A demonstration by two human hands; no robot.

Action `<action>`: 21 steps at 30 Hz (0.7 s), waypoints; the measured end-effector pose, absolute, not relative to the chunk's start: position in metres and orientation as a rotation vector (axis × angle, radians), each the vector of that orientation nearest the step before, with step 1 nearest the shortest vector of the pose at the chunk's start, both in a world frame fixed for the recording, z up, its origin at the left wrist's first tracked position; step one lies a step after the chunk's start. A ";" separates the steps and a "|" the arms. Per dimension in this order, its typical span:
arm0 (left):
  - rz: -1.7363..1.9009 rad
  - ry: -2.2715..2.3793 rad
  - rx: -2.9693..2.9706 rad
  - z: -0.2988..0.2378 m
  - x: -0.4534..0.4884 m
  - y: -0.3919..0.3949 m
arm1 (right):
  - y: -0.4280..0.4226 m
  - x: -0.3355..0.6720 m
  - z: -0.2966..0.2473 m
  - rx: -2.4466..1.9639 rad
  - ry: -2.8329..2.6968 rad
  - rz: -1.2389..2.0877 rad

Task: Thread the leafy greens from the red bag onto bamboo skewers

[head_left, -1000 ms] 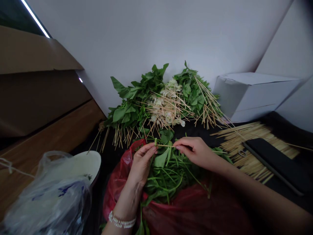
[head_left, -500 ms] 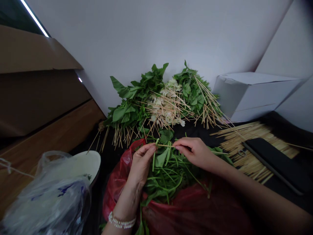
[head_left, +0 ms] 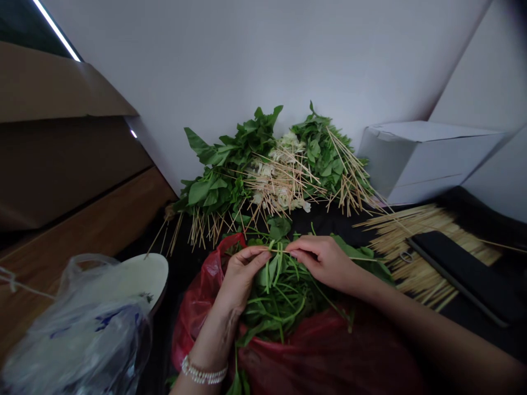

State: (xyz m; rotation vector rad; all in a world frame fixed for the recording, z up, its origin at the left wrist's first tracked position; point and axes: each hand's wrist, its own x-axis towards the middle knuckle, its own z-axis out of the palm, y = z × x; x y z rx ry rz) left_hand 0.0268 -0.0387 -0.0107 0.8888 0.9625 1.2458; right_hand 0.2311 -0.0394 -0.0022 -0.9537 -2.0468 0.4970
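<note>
Thumb and fingertips of my left hand [head_left: 242, 271] pinch a leafy green stem [head_left: 272, 269] at the end of a thin wooden skewer [head_left: 281, 251]. My right hand [head_left: 325, 260] grips that skewer close by, and it runs on to the right behind the hand. Two or more green loops hang from the skewer between my hands; how they are pierced is too small to tell. Just below lies a heap of leafy greens [head_left: 284, 312] in an open red plastic bag [head_left: 321, 362].
Skewered greens [head_left: 214, 186] and pale skewered leaves [head_left: 284, 175] lean by the wall. Right: loose skewers [head_left: 395, 230], a black phone [head_left: 465, 274], a ring [head_left: 406, 256], a white box [head_left: 436, 159]. Left: a white bowl [head_left: 154, 271], a clear plastic bag [head_left: 90, 340], a cardboard box [head_left: 61, 164].
My hands have come closer together, the left moving slightly right and the right slightly left. The green loops on the skewer are now bunched nearer each other.
</note>
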 end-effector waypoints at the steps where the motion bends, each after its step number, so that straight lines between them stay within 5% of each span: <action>1: 1.230 0.973 0.925 -0.011 0.027 -0.039 | -0.040 0.230 -0.003 -0.943 -2.053 0.503; 21: 1.260 1.314 1.611 -0.026 0.017 -0.032 | -0.021 0.261 0.008 -1.138 -1.543 0.431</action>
